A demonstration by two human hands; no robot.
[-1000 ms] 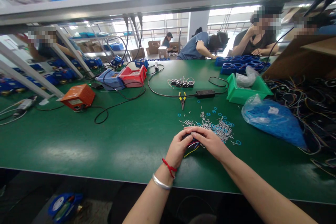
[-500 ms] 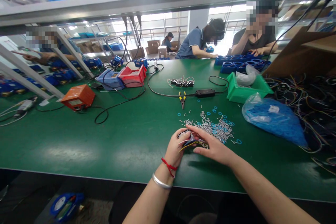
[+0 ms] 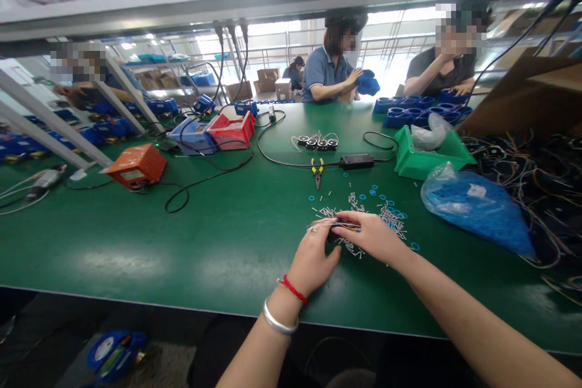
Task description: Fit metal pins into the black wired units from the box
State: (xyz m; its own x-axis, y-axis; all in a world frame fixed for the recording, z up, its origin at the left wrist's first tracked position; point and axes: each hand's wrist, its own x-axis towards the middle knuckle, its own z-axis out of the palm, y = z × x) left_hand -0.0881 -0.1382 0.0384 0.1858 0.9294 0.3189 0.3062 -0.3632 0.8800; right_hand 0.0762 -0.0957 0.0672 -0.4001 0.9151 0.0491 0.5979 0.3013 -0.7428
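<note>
Head view: both hands on a small wired part at the near edge of the pin pile.
Left hand [image 3: 313,257] and right hand [image 3: 370,236] pinch the wired part [image 3: 342,229] between them, long axis left-right, thin coloured leads; left grips its left end. Shiny metal pins [image 3: 391,221] and blue rings just beyond on the green table [image 3: 204,242]; pliers [image 3: 317,168] further back.

Single head-worn view, aimed forward and down across the green tabletop [image 3: 227,242]; near edge seen close, both hands low centre, co-workers seated at the far side.

Pliers [image 3: 317,171] behind scattered pins [image 3: 386,221].
</note>
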